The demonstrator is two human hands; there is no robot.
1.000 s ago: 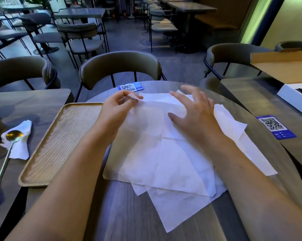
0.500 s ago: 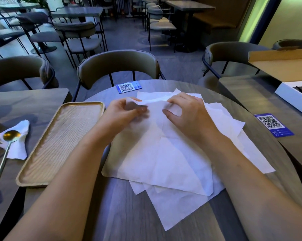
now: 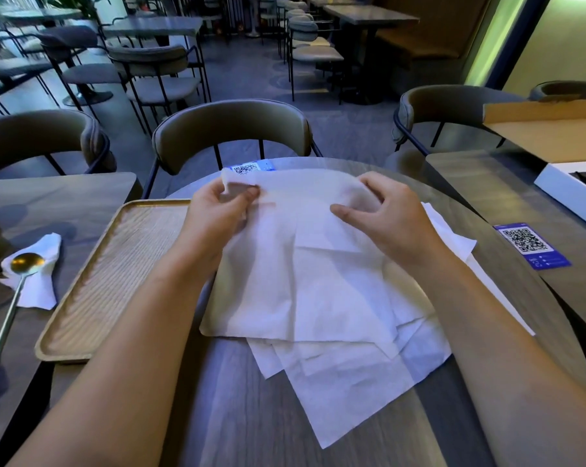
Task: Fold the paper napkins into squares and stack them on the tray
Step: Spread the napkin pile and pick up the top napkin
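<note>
my left hand [image 3: 217,214] pinches top napkin [image 3: 305,264] at its far-left corner | my right hand [image 3: 386,217] pinches its far-right edge, thumb on top | napkin pile [image 3: 352,375] beneath my wrists | tray [image 3: 116,278] just left of left fingers

Two bare forearms are seen, no sleeves worn.
No rings, watch or gloves are shown on the left hand [image 3: 214,214] or the right hand [image 3: 391,219].

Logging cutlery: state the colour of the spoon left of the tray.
Gold; the spoon shows only in the head view.
</note>
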